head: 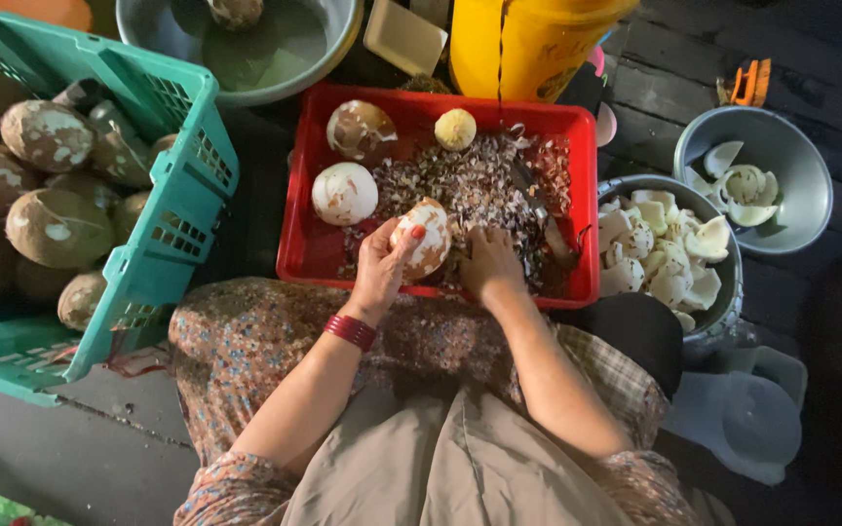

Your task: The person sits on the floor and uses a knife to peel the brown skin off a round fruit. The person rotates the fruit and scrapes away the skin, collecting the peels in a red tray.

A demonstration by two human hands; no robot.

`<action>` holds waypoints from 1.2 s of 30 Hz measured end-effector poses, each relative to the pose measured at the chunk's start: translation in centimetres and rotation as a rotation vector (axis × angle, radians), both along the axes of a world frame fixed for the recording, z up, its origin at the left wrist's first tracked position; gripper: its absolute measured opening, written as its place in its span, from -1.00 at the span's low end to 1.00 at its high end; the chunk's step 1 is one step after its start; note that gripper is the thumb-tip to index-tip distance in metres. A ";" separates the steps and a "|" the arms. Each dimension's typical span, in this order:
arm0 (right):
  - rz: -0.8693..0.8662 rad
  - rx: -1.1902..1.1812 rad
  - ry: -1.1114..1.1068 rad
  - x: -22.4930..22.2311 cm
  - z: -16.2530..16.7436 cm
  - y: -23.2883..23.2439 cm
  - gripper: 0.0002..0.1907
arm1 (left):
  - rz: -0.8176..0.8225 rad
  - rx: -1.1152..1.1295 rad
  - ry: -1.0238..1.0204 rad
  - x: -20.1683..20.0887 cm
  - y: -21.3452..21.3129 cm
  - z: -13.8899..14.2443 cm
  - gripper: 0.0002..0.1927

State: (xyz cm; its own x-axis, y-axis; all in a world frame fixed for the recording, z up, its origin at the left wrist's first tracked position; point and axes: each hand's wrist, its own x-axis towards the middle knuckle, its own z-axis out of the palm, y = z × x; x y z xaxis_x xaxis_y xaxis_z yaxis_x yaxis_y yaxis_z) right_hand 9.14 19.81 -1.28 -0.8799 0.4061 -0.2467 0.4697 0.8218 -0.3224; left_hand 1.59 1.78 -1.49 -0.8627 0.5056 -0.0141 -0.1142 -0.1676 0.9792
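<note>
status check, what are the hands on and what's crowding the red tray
Left hand grips a part-peeled coconut over the red tray. Right hand beside it, contents hidden. Shavings and three more coconuts in tray.

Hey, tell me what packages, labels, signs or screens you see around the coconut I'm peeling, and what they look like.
No labels, signs or screens show.
Containers only:
Green crate, left: slatted plastic, full of brown coconuts.
Red tray, centre: shallow rectangle with shavings.
Yellow bucket, top: round plastic.
Metal bowls, right: hold white coconut pieces.
Left hand holds the coconut; right hand beside it.
</note>
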 end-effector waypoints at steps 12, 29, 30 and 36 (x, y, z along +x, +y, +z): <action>-0.098 -0.110 -0.227 -0.6 0.1 0.9 -0.18 | -0.161 0.220 -0.185 -0.5 -1.4 0.5 -0.70; -0.261 -0.983 0.624 -1.4 -0.8 0.4 -0.67 | -0.205 -0.108 0.049 0.3 -0.2 3.3 -0.35; -0.234 -0.852 0.614 -1.1 -0.4 -0.2 -0.68 | -0.161 -0.254 0.122 0.5 0.0 3.3 -0.32; 0.080 -0.213 0.920 -0.8 2.1 -3.3 -0.66 | -0.145 -0.382 0.281 0.8 0.6 3.2 -0.51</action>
State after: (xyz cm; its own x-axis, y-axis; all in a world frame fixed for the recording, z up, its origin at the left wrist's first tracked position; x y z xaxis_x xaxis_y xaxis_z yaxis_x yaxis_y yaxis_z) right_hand 8.37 16.54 0.82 -0.7896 0.3623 0.4953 -0.0986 0.7217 -0.6851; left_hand 2.36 2.42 1.70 -0.7811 0.6244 0.0010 0.1673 0.2078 0.9638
